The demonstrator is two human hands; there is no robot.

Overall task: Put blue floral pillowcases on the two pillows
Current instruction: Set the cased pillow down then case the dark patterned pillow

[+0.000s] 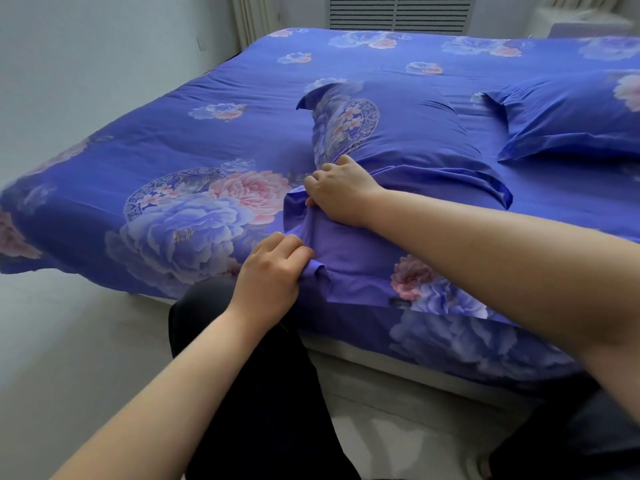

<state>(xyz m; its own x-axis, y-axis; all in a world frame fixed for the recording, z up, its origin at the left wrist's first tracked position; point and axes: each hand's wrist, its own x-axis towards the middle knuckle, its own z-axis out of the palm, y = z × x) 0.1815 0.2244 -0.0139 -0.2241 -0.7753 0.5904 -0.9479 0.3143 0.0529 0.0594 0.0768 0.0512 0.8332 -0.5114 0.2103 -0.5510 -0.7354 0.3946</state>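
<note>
A pillow in a blue floral pillowcase [398, 133] lies across the middle of the bed, its near open end bunched up at the bed's front edge. My left hand [270, 275] grips a gathered fold of that open end. My right hand [337, 190] grips the cloth just above, at the pillow's near left corner. A second pillow [568, 123] in the same blue floral case lies flat at the right side of the bed.
The bed [173, 140] is covered with a matching blue floral sheet. A white wall stands at the left, a slatted radiator cover [398, 12] at the back. Pale floor [69, 341] lies in front, with my dark trouser legs [256, 393] against the bed's edge.
</note>
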